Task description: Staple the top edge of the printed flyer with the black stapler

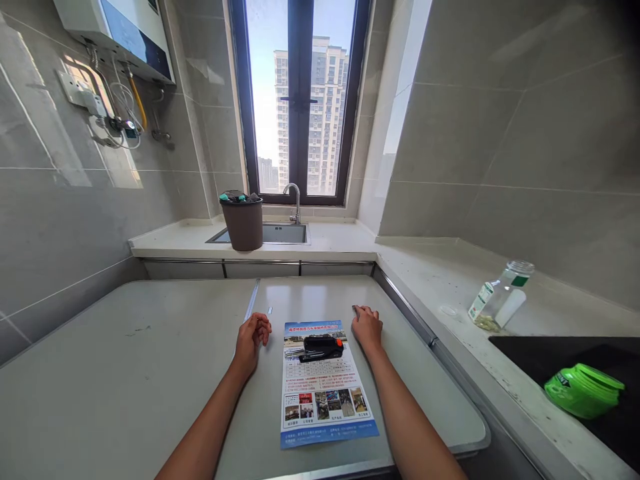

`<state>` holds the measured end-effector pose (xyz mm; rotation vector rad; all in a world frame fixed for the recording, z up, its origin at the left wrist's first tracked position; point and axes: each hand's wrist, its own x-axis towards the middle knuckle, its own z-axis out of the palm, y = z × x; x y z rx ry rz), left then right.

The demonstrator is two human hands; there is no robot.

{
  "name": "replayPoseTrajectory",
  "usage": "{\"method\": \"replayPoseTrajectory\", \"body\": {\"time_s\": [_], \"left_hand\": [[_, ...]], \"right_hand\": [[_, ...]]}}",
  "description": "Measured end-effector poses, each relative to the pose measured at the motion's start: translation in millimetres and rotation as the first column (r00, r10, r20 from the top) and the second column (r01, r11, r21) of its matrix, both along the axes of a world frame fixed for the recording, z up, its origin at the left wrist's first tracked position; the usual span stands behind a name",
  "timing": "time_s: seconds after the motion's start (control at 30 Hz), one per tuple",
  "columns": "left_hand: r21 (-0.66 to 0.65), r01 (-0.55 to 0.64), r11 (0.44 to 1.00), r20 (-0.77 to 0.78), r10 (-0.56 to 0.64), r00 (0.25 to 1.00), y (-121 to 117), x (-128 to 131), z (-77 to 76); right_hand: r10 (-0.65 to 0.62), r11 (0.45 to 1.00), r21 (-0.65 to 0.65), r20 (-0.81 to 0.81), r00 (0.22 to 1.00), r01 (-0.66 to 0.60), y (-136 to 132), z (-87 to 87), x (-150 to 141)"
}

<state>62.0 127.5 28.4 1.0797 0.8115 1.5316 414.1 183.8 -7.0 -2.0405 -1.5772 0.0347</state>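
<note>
A printed flyer (325, 393) with a blue border lies flat on the grey table (125, 360) in front of me. A black tool with an orange part (323, 347) rests on the flyer's upper half. My left hand (251, 339) hovers just left of the flyer, fingers loosely curled with nothing visible in them. My right hand (367, 327) rests on the table at the flyer's upper right corner, fingers curled down, and a small dark thing shows at its fingertips.
A brown bin (243, 222) stands beside the sink (280, 233) and tap (295, 200) under the window. On the right counter lie a tilted clear bottle (500, 297) and a green lid-like container (583, 389) on a black hob (575, 373).
</note>
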Motion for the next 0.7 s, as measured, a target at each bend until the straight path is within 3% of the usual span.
{"method": "replayPoseTrajectory", "body": {"time_s": [0.1,0.17,0.2,0.3,0.37,0.57,0.7], "left_hand": [[-0.004,-0.074,0.997,-0.095,0.073,0.993,1,-1,-0.7],[0.027,-0.152,0.988,-0.309,0.152,0.939,2,-2,-3.6],[0.065,-0.195,0.979,-0.468,0.203,0.86,3,-2,-5.7],[0.195,-0.274,0.942,-0.807,0.313,0.501,7,0,-11.4],[0.225,-0.286,0.932,-0.868,0.325,0.376,14,2,-12.8],[0.302,-0.264,0.916,-0.923,0.35,0.158,54,7,-11.5],[0.31,-0.264,0.913,-0.944,0.328,0.026,61,10,-22.5]], "right_hand": [[-0.003,1.0,0.0,-0.007,1.0,0.003,-1,0.2,0],[-0.004,1.0,0.006,-0.013,1.0,0.004,-1,0.2,1],[-0.004,1.0,0.009,-0.016,1.0,0.004,-2,0.1,2],[-0.003,1.0,0.014,-0.023,1.0,0.003,0,-0.9,2],[0.0,1.0,0.014,-0.03,1.0,0.0,1,-1.7,2],[-0.011,1.0,0.018,-0.066,0.998,0.012,1,-2.4,4],[-0.023,0.999,0.02,-0.079,0.997,0.025,0,-1.5,5]]}}
